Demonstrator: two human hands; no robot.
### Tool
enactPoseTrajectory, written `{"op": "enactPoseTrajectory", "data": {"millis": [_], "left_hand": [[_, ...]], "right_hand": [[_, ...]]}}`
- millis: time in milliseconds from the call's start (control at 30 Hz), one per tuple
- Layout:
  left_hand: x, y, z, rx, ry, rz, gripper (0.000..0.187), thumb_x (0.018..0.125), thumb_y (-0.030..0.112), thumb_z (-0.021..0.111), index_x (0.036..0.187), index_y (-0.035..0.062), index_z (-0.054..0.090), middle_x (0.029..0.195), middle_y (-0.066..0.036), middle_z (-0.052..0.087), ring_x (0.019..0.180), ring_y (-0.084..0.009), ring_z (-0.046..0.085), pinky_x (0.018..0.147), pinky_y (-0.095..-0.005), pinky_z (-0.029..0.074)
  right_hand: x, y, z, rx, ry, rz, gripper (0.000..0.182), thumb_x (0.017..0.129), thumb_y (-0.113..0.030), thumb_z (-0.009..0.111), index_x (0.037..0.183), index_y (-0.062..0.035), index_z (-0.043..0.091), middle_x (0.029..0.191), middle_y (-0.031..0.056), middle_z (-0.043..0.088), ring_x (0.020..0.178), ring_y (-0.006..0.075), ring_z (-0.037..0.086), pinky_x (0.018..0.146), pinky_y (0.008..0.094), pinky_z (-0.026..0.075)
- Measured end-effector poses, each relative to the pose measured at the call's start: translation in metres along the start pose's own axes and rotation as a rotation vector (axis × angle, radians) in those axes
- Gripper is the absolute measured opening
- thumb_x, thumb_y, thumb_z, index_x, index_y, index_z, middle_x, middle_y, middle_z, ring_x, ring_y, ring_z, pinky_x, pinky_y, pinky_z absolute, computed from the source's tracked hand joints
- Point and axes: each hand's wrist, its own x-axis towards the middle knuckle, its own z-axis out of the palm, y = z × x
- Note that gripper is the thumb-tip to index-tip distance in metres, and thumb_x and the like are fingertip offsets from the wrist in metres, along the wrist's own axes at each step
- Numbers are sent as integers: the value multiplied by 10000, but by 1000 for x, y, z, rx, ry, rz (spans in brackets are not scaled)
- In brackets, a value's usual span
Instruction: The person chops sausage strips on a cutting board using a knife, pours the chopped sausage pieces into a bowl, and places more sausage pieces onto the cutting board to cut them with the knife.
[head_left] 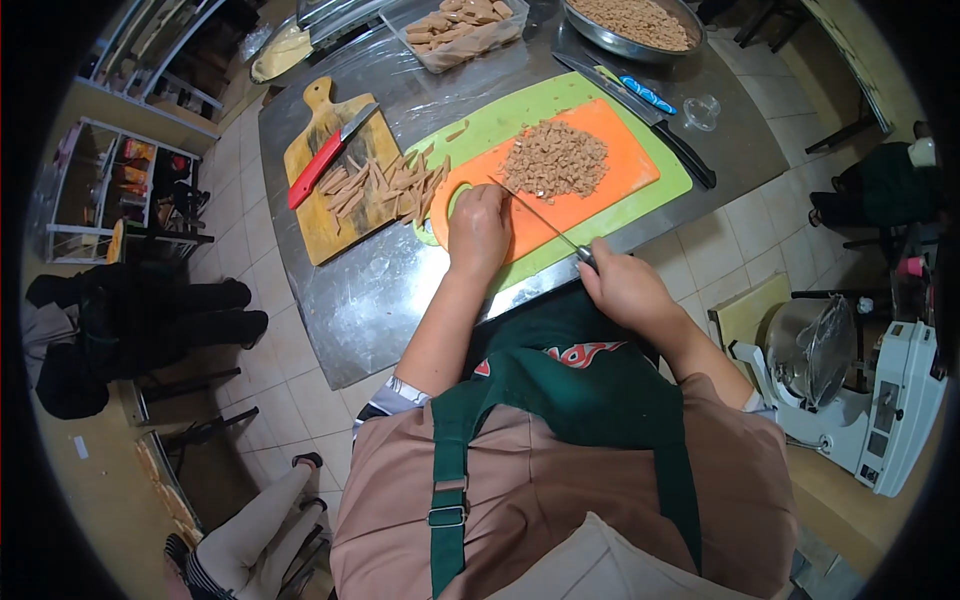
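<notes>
My right hand (630, 287) is closed round the black handle of a knife (546, 222), whose blade points up and left over the orange cutting board (630, 150). Near the blade's tip, my left hand (480, 228) rests on the board's left part with its fingers bent and pressed together; what they hold, if anything, is hidden. Chopped brown pieces (556, 160) lie in a heap on the orange board, which sits on a green board (512, 100). Brown strips (385, 190) spread over a wooden board (318, 130) to the left, beside a red-handled knife (322, 165).
A clear tub of brown pieces (455, 60) and a metal bowl (640, 50) stand at the table's far side. A large black-handled knife (680, 150) lies along the green board's right edge. People (130, 320) are at left and right. A mixer (870, 400) stands at right.
</notes>
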Motion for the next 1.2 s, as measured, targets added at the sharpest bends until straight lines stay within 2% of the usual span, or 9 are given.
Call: {"op": "enactPoseTrajectory", "data": {"millis": [133, 300, 367, 467, 800, 900, 967, 1200], "left_hand": [[2, 3, -5, -33, 9, -68, 89, 728, 39, 638, 740, 5, 557, 713, -152, 566, 707, -330, 546, 655, -415, 440], [-1, 0, -5, -97, -15, -183, 111, 715, 54, 662, 701, 7, 562, 684, -144, 565, 687, -322, 547, 645, -407, 441], [-1, 1, -5, -110, 26, -95, 106, 712, 51, 657, 679, 3, 569, 683, -138, 574, 686, -317, 548, 643, -403, 444], [-3, -1, -3, -87, 34, -62, 85, 708, 42, 646, 679, -1, 578, 691, -138, 582, 688, -315, 551, 644, -400, 448], [-4, -2, -3, -70, 68, -38, 70, 703, 43, 645, 692, 0, 590, 710, -137, 586, 700, -309, 561, 651, -397, 453], [-3, -1, -9, -107, 41, -131, 82, 705, 55, 654, 692, 1, 594, 692, -133, 581, 695, -303, 566, 642, -389, 453], [-3, -1, -11, -202, -45, -301, 92, 706, 61, 658, 686, 0, 592, 669, -130, 574, 685, -295, 567, 632, -384, 451], [-7, -4, -6, -173, 47, -141, 80, 703, 59, 643, 681, 1, 591, 666, -129, 575, 674, -298, 560, 640, -387, 451]], "right_hand": [[7, 0, 5, 21, -26, 13, 266, 897, -255, 471, 953, 4, 452, 727, 229, 610, 710, 410, 599, 656, 505, 464], [-24, 11, -4, 40, -7, 43, 264, 891, -252, 491, 948, 3, 449, 703, 219, 609, 674, 397, 599, 617, 492, 466], [-28, 11, -6, 33, 16, 21, 262, 888, -250, 499, 944, 2, 449, 692, 216, 607, 661, 392, 598, 603, 487, 466], [-28, 7, -10, -30, 100, 4, 251, 884, -241, 508, 926, 0, 452, 676, 213, 605, 640, 383, 598, 581, 479, 468], [5, -3, 14, 35, 15, 8, 266, 890, -252, 486, 951, 4, 449, 696, 227, 606, 691, 411, 597, 643, 507, 463], [-11, 5, 6, 58, 14, 14, 263, 891, -252, 484, 953, 1, 447, 691, 227, 605, 688, 415, 594, 643, 513, 457], [-23, 7, -2, 72, -2, 25, 261, 891, -251, 485, 952, 0, 445, 687, 225, 605, 681, 414, 593, 636, 513, 455], [-28, -1, -7, 31, 47, 25, 257, 889, -253, 492, 947, -7, 443, 670, 217, 605, 648, 410, 588, 613, 509, 455]]}}
